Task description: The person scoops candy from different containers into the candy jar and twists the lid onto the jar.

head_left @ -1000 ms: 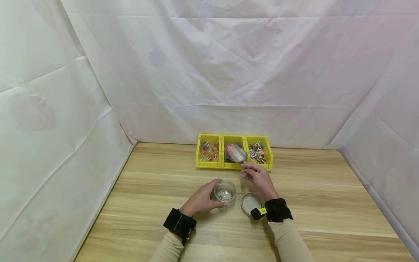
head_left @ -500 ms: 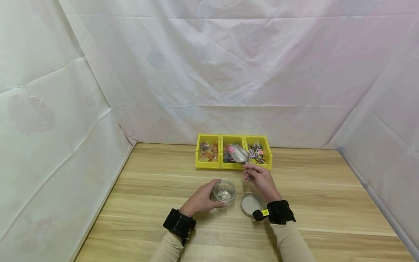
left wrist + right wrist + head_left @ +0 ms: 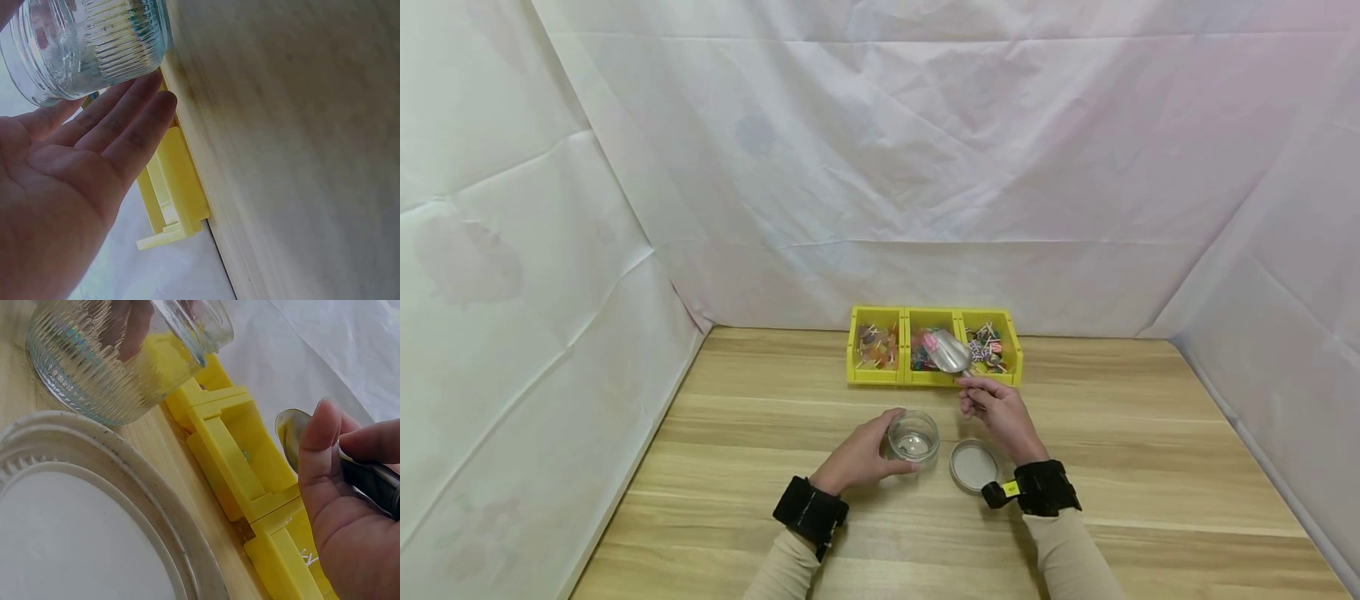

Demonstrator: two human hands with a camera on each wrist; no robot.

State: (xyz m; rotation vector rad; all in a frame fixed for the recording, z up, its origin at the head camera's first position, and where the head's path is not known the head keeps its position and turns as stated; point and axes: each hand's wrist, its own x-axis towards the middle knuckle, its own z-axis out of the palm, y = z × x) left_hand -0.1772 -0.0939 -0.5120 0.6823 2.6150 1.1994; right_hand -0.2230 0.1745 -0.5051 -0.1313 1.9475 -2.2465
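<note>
My left hand (image 3: 859, 458) holds a clear glass jar (image 3: 913, 448) on the wooden table, thumb on the near side and fingers along the far left. In the left wrist view the fingers (image 3: 128, 128) lie against the jar's ribbed wall. My right hand (image 3: 1002, 419) pinches the handle of a metal scoop (image 3: 952, 357) between thumb and fingers. The scoop is raised over the middle yellow bin (image 3: 931, 318), its mouth pointing far left. Something pink, apparently candy (image 3: 930, 342), shows at its lip. The dark handle (image 3: 375, 484) shows in the right wrist view.
On the left, a yellow bin (image 3: 851, 367) contains lollipops (image 3: 877, 346); on the right, another (image 3: 1017, 358) has more lollipops (image 3: 987, 346). A round lid (image 3: 974, 466) lies on the table (image 3: 760, 417) right of the jar, under my right wrist. White cloth (image 3: 880, 167) hangs behind and at both sides.
My right hand and the scoop have shifted slightly to the right, then barely moved over the last half second. My left hand and the jar stay in place.
</note>
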